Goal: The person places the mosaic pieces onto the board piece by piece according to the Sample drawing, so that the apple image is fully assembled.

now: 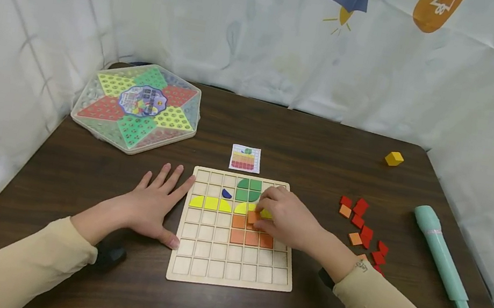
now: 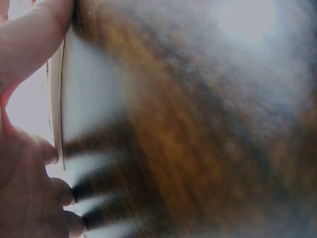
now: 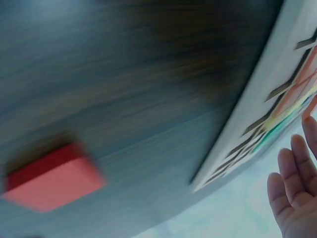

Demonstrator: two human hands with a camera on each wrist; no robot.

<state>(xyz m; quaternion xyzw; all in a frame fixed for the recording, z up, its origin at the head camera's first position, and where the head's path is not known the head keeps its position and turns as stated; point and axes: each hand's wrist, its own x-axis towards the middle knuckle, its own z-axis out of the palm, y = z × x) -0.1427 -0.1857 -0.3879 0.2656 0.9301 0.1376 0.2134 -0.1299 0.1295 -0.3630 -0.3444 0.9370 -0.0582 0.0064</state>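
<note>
A wooden grid board (image 1: 229,285) lies on the table, with green, yellow, orange and dark blue tiles set in some of its squares. My right hand (image 1: 287,219) is over the board's right half and pinches an orange square tile (image 1: 253,217) just above the grid. In the right wrist view its fingers (image 3: 290,173) show, with a sliver of the tile at the edge. My left hand (image 1: 151,209) is spread flat on the table, thumb and index fingertip touching the board's left edge. A small pattern card (image 1: 245,158) lies behind the board.
Loose red tiles (image 1: 366,234) and a few orange tiles (image 1: 355,239) lie scattered right of the board. Farther right is a mint-green stick-shaped object (image 1: 442,257). A yellow cube (image 1: 394,158) sits at the back right, a hexagonal Chinese checkers box (image 1: 137,105) at the back left.
</note>
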